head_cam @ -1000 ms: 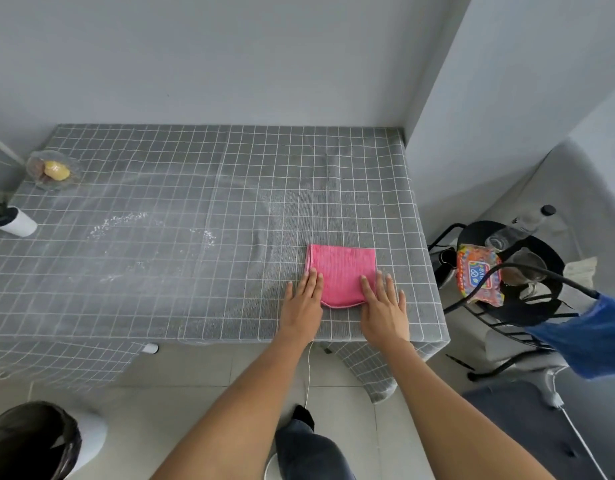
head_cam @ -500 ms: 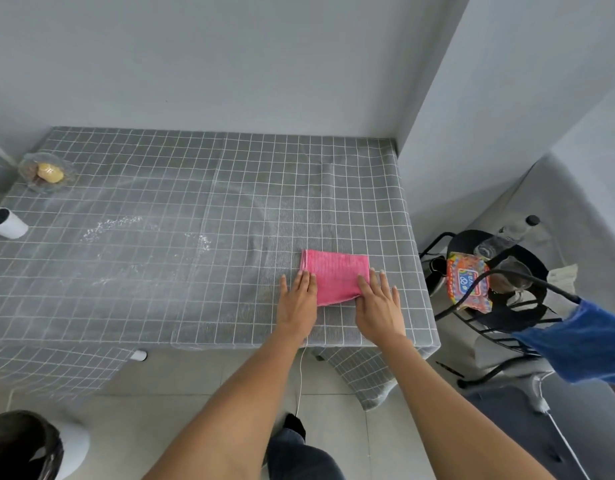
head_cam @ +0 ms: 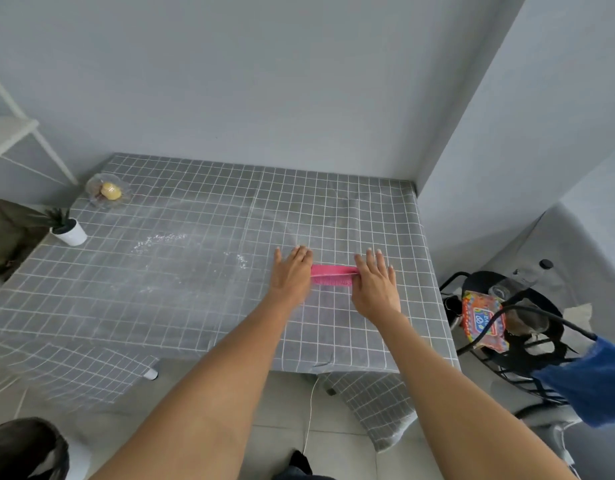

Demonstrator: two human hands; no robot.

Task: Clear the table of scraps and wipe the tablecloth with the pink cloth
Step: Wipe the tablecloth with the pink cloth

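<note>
Where the grey checked tablecloth (head_cam: 195, 306) covers the table: pink cloth (head_cam: 332, 275), folded narrow, right of centre; left hand (head_cam: 292, 273) and right hand (head_cam: 377, 285) flat, fingers straight, pressing its two ends; white scraps (head_cam: 160, 239) scattered left; glass dish (head_cam: 106, 194), potted plant (head_cam: 68, 228) far left.

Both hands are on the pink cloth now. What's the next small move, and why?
Probably sweep the folded pink cloth leftward. The left hand and right hand press its two ends flat on the grey checked tablecloth, and white crumbs still lie scattered to its left.
</note>
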